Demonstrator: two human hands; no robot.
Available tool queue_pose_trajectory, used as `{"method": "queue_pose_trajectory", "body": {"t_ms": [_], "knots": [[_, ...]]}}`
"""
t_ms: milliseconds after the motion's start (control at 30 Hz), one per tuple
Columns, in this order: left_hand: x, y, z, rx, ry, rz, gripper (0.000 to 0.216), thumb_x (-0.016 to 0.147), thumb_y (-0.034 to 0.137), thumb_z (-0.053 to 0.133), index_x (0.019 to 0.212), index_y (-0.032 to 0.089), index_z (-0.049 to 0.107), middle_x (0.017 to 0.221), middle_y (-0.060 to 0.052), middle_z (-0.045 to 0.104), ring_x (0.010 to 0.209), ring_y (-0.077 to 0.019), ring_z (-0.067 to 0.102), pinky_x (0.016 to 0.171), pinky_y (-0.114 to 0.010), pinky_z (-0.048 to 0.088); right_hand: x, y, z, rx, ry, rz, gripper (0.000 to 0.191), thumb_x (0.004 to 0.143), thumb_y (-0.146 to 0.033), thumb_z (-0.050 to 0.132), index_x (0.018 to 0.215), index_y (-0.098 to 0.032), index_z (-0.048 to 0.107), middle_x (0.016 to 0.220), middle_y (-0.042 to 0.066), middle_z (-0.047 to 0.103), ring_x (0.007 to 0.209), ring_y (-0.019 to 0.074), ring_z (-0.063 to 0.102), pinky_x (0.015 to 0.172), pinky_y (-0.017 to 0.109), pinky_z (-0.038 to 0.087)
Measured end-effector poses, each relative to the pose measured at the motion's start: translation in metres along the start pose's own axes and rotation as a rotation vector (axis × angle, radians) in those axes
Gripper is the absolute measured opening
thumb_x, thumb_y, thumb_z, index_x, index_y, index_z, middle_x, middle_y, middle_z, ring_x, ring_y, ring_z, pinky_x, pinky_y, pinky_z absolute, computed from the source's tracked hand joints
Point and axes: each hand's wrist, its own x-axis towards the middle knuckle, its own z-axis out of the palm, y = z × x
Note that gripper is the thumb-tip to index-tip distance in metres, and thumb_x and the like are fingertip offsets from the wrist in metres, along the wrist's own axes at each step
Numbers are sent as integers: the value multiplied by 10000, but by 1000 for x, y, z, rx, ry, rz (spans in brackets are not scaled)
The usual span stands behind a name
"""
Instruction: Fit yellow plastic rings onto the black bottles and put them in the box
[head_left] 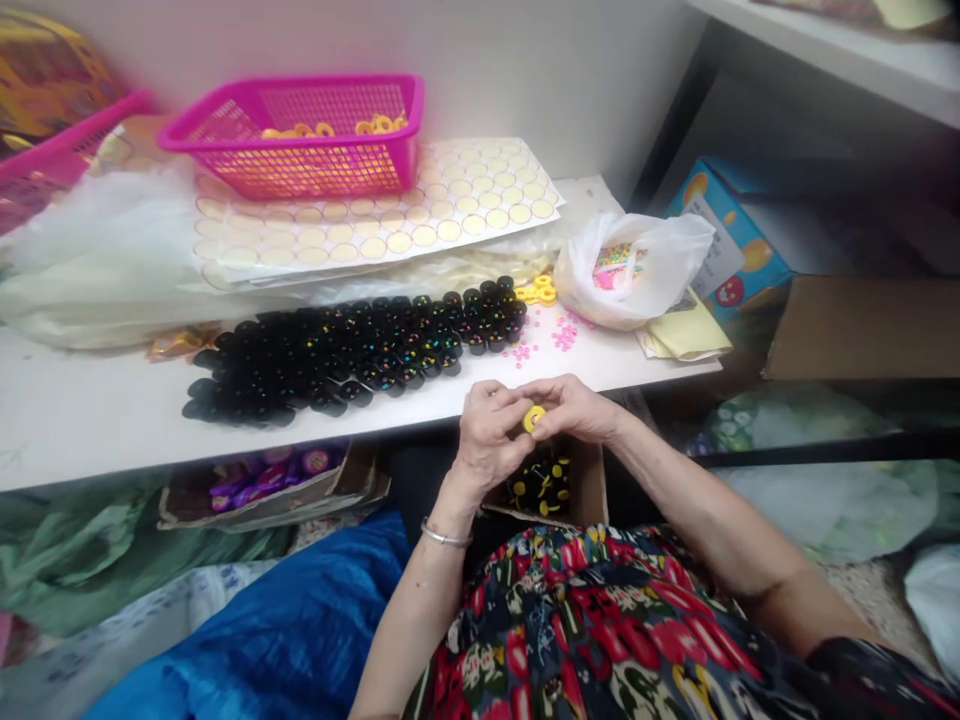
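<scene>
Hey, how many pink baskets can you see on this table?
2: one pink basket on the circle-printed sheets, and a second basket at the far left, cut off by the picture's edge. Others may be hidden.

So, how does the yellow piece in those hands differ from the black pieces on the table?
The yellow piece shows a bright yellow face, while the black pieces are dark, many with coloured specks. The yellow piece is held between the left hand and right hand; the black pieces rest on the white table, packed closely together. Both show rounded faces.
</scene>
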Motion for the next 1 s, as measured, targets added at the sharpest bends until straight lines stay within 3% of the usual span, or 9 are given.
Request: {"method": "queue_pose_trajectory", "body": {"t_ms": [233,400,533,733,867,1000], "knots": [[-8,2,13,-20,-37,5,100,722,262,616,759,189,674,830,-49,663,823,-184,482,789,-353,415,-3,7,-4,-36,65,-18,544,402,-51,793,927,-132,674,829,10,680,749,144,619,701,266,486],[-21,-8,21,-187,1,-185,120,682,232,652,792,190,673,756,-39,647,815,-183,463,748,-337,437,1,29,-3,-29,219,-59,447,461,-123,780,893,-144,668,791,8,668,696,128,598,665,262,472],[-30,-11,21,-296,32,-299,175,656,294,702,785,182,665,749,-51,634,839,-194,464,726,-336,449,1,34,-3,-79,116,22,528,448,-124,783,960,-145,657,861,7,656,795,139,582,721,260,446],[-30,-6,22,-283,52,-239,170,690,325,679,773,179,650,736,-57,630,829,-193,461,717,-339,443,0,25,-3,-142,75,95,466,457,-151,791,902,-128,655,781,-20,623,725,113,545,644,224,410],[-28,-1,21,-232,51,-144,117,717,260,643,803,181,641,793,-58,639,840,-189,470,760,-357,434,-5,21,6,-158,88,20,481,438,-155,799,898,-120,662,784,-12,628,733,129,554,661,244,423],[-26,2,16,-223,76,-159,137,722,269,646,828,183,645,839,-63,649,874,-193,474,788,-361,433,-10,22,17,-172,183,-71,510,477,-165,785,968,-146,649,848,-1,642,756,137,570,696,269,443]]}}
